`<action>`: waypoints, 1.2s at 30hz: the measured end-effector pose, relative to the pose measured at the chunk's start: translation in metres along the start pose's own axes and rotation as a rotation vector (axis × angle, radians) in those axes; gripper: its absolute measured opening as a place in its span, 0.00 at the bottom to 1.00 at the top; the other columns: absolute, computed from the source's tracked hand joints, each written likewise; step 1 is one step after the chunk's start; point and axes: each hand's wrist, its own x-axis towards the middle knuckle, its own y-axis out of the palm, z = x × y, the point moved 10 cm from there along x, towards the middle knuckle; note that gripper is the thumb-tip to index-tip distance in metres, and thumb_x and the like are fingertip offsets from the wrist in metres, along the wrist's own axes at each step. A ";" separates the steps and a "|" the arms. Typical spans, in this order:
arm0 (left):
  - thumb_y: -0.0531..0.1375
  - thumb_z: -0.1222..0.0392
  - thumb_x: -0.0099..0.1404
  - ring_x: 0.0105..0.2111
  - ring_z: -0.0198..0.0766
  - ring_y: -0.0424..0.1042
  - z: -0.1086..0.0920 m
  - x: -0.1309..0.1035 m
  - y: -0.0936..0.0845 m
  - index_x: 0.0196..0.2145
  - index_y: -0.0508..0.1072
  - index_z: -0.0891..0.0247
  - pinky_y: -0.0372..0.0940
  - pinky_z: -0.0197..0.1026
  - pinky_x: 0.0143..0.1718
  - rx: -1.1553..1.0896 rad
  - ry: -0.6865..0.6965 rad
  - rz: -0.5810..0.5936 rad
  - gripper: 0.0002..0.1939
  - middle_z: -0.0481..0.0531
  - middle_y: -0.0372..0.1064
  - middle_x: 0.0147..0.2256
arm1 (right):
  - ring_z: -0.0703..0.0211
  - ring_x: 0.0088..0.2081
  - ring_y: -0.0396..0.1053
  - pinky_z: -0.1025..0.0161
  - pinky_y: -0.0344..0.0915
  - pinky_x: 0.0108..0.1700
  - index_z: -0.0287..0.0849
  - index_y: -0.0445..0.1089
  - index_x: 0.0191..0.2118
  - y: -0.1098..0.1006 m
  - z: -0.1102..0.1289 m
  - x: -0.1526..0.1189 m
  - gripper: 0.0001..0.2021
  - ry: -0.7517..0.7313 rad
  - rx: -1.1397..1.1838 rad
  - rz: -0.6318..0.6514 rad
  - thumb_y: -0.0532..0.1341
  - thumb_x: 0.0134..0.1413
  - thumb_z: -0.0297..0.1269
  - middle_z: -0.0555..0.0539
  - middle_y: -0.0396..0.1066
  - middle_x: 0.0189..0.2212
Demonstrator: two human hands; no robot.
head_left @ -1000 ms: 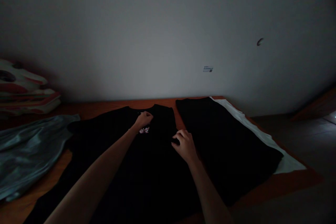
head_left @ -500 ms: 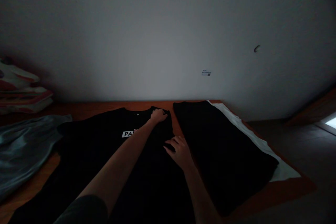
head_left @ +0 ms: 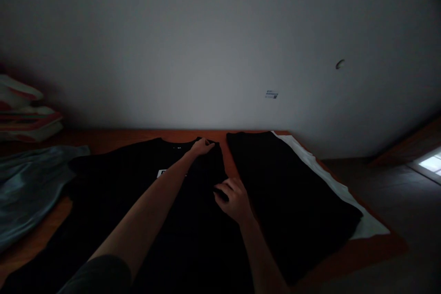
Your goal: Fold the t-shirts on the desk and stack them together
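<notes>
A black T-shirt [head_left: 120,179] lies spread on the wooden table, its neckline toward the wall and a white printed box on its chest partly behind my left forearm. At the shirt's right shoulder, close to the collar, my left hand [head_left: 202,146] pinches the cloth. Lower down at the right side edge, my right hand [head_left: 234,198] has its thumb and fingers curled around the black fabric. The dark cloth makes the exact grip hard to see.
To the right lies a folded black garment [head_left: 285,193] over a white one [head_left: 370,225]. A grey cloth [head_left: 31,188] and a stack of patterned bedding [head_left: 31,124] are on the left. The wall [head_left: 206,46] rises behind the table [head_left: 113,135].
My left hand has shifted slightly left and toward the wall at the shoulder, and its forearm covers more of the print. My right hand's fingers have closed in on the fabric.
</notes>
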 end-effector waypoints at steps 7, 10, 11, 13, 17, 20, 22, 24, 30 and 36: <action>0.58 0.51 0.70 0.47 0.43 0.78 0.007 -0.008 -0.027 0.47 0.76 0.61 0.68 0.36 0.46 0.025 0.028 -0.013 0.15 0.55 0.79 0.47 | 0.53 0.40 0.73 0.55 0.68 0.48 0.49 0.77 0.46 0.005 0.001 0.001 0.10 0.062 0.080 0.105 0.65 0.59 0.43 0.47 0.78 0.37; 0.59 0.48 0.69 0.46 0.45 0.78 0.017 -0.023 -0.031 0.46 0.75 0.62 0.68 0.38 0.45 0.049 0.007 -0.004 0.16 0.56 0.79 0.45 | 0.52 0.42 0.72 0.54 0.68 0.49 0.48 0.77 0.45 0.009 0.001 0.001 0.13 0.089 0.103 0.170 0.68 0.54 0.45 0.47 0.77 0.38; 0.59 0.47 0.69 0.46 0.46 0.78 0.023 -0.031 -0.033 0.46 0.75 0.62 0.68 0.39 0.46 0.059 -0.006 -0.006 0.17 0.57 0.79 0.45 | 0.52 0.42 0.72 0.54 0.68 0.49 0.48 0.76 0.44 0.010 0.002 0.001 0.13 0.087 0.104 0.192 0.68 0.53 0.44 0.47 0.76 0.38; 0.58 0.45 0.69 0.47 0.49 0.78 0.039 -0.049 -0.040 0.47 0.74 0.62 0.69 0.43 0.46 0.083 -0.039 -0.017 0.19 0.60 0.79 0.45 | 0.52 0.42 0.72 0.55 0.68 0.48 0.48 0.76 0.43 0.012 0.002 0.002 0.11 0.080 0.097 0.221 0.67 0.53 0.42 0.47 0.76 0.38; 0.59 0.42 0.67 0.46 0.56 0.78 0.071 -0.093 -0.051 0.40 0.76 0.63 0.68 0.49 0.46 0.121 -0.077 -0.012 0.20 0.64 0.79 0.42 | 0.54 0.40 0.72 0.57 0.67 0.47 0.49 0.78 0.42 0.010 0.004 0.003 0.07 0.055 0.074 0.195 0.63 0.58 0.36 0.47 0.75 0.36; 0.61 0.44 0.66 0.45 0.52 0.78 0.080 -0.119 -0.052 0.36 0.77 0.61 0.68 0.46 0.47 0.103 -0.055 -0.015 0.17 0.60 0.79 0.41 | 0.56 0.39 0.71 0.58 0.66 0.46 0.49 0.79 0.42 0.007 0.012 0.003 0.08 -0.006 0.068 0.177 0.61 0.63 0.37 0.48 0.75 0.35; 0.61 0.49 0.67 0.44 0.47 0.78 0.079 -0.128 -0.051 0.38 0.77 0.59 0.67 0.42 0.46 0.065 -0.040 -0.033 0.12 0.56 0.79 0.42 | 0.56 0.39 0.71 0.58 0.66 0.46 0.49 0.79 0.41 0.006 0.015 0.004 0.08 -0.025 0.083 0.169 0.61 0.63 0.40 0.48 0.75 0.34; 0.60 0.52 0.69 0.43 0.42 0.79 0.077 -0.132 -0.051 0.40 0.76 0.58 0.67 0.38 0.44 0.012 -0.045 -0.061 0.09 0.53 0.80 0.41 | 0.55 0.39 0.71 0.58 0.65 0.47 0.47 0.78 0.40 0.002 0.010 0.005 0.09 0.011 0.084 0.130 0.60 0.64 0.41 0.48 0.75 0.34; 0.55 0.56 0.72 0.36 0.38 0.79 0.081 -0.138 -0.051 0.47 0.70 0.60 0.68 0.36 0.38 -0.126 -0.112 -0.165 0.09 0.51 0.80 0.36 | 0.51 0.42 0.72 0.56 0.65 0.45 0.42 0.72 0.46 -0.001 -0.029 0.000 0.11 0.288 -0.113 0.003 0.57 0.60 0.30 0.42 0.74 0.39; 0.57 0.63 0.69 0.47 0.46 0.75 0.068 -0.152 -0.052 0.49 0.69 0.60 0.68 0.46 0.52 -0.110 -0.006 -0.277 0.11 0.58 0.76 0.46 | 0.50 0.40 0.70 0.56 0.66 0.43 0.43 0.71 0.45 -0.001 -0.041 -0.005 0.15 0.367 -0.144 -0.035 0.56 0.53 0.25 0.44 0.71 0.37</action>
